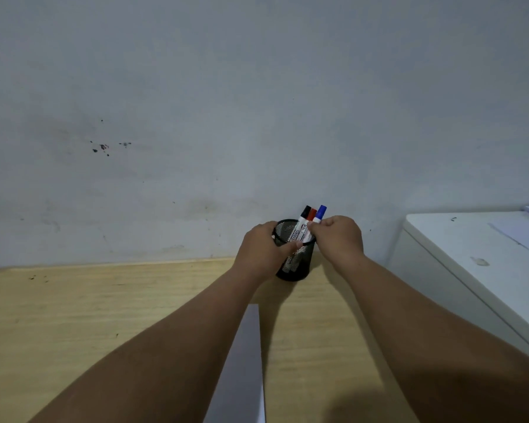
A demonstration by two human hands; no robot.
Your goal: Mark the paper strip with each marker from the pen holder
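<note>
A black mesh pen holder (pixel 297 270) stands on the wooden table near the wall. Three markers stick up out of it: a black-capped marker (pixel 304 213), a red-capped marker (pixel 311 214) and a blue-capped marker (pixel 320 212). My left hand (pixel 261 250) wraps around the holder's left side, thumb across its front. My right hand (pixel 338 236) pinches the blue-capped marker just below its cap, above the holder's right rim. A long white paper strip (pixel 246 361) lies on the table between my forearms, running toward me.
The wooden table (pixel 104 315) meets a grey, stained wall (pixel 196 117) just behind the holder. A white cabinet (pixel 471 264) with some paper on top stands against the table's right edge.
</note>
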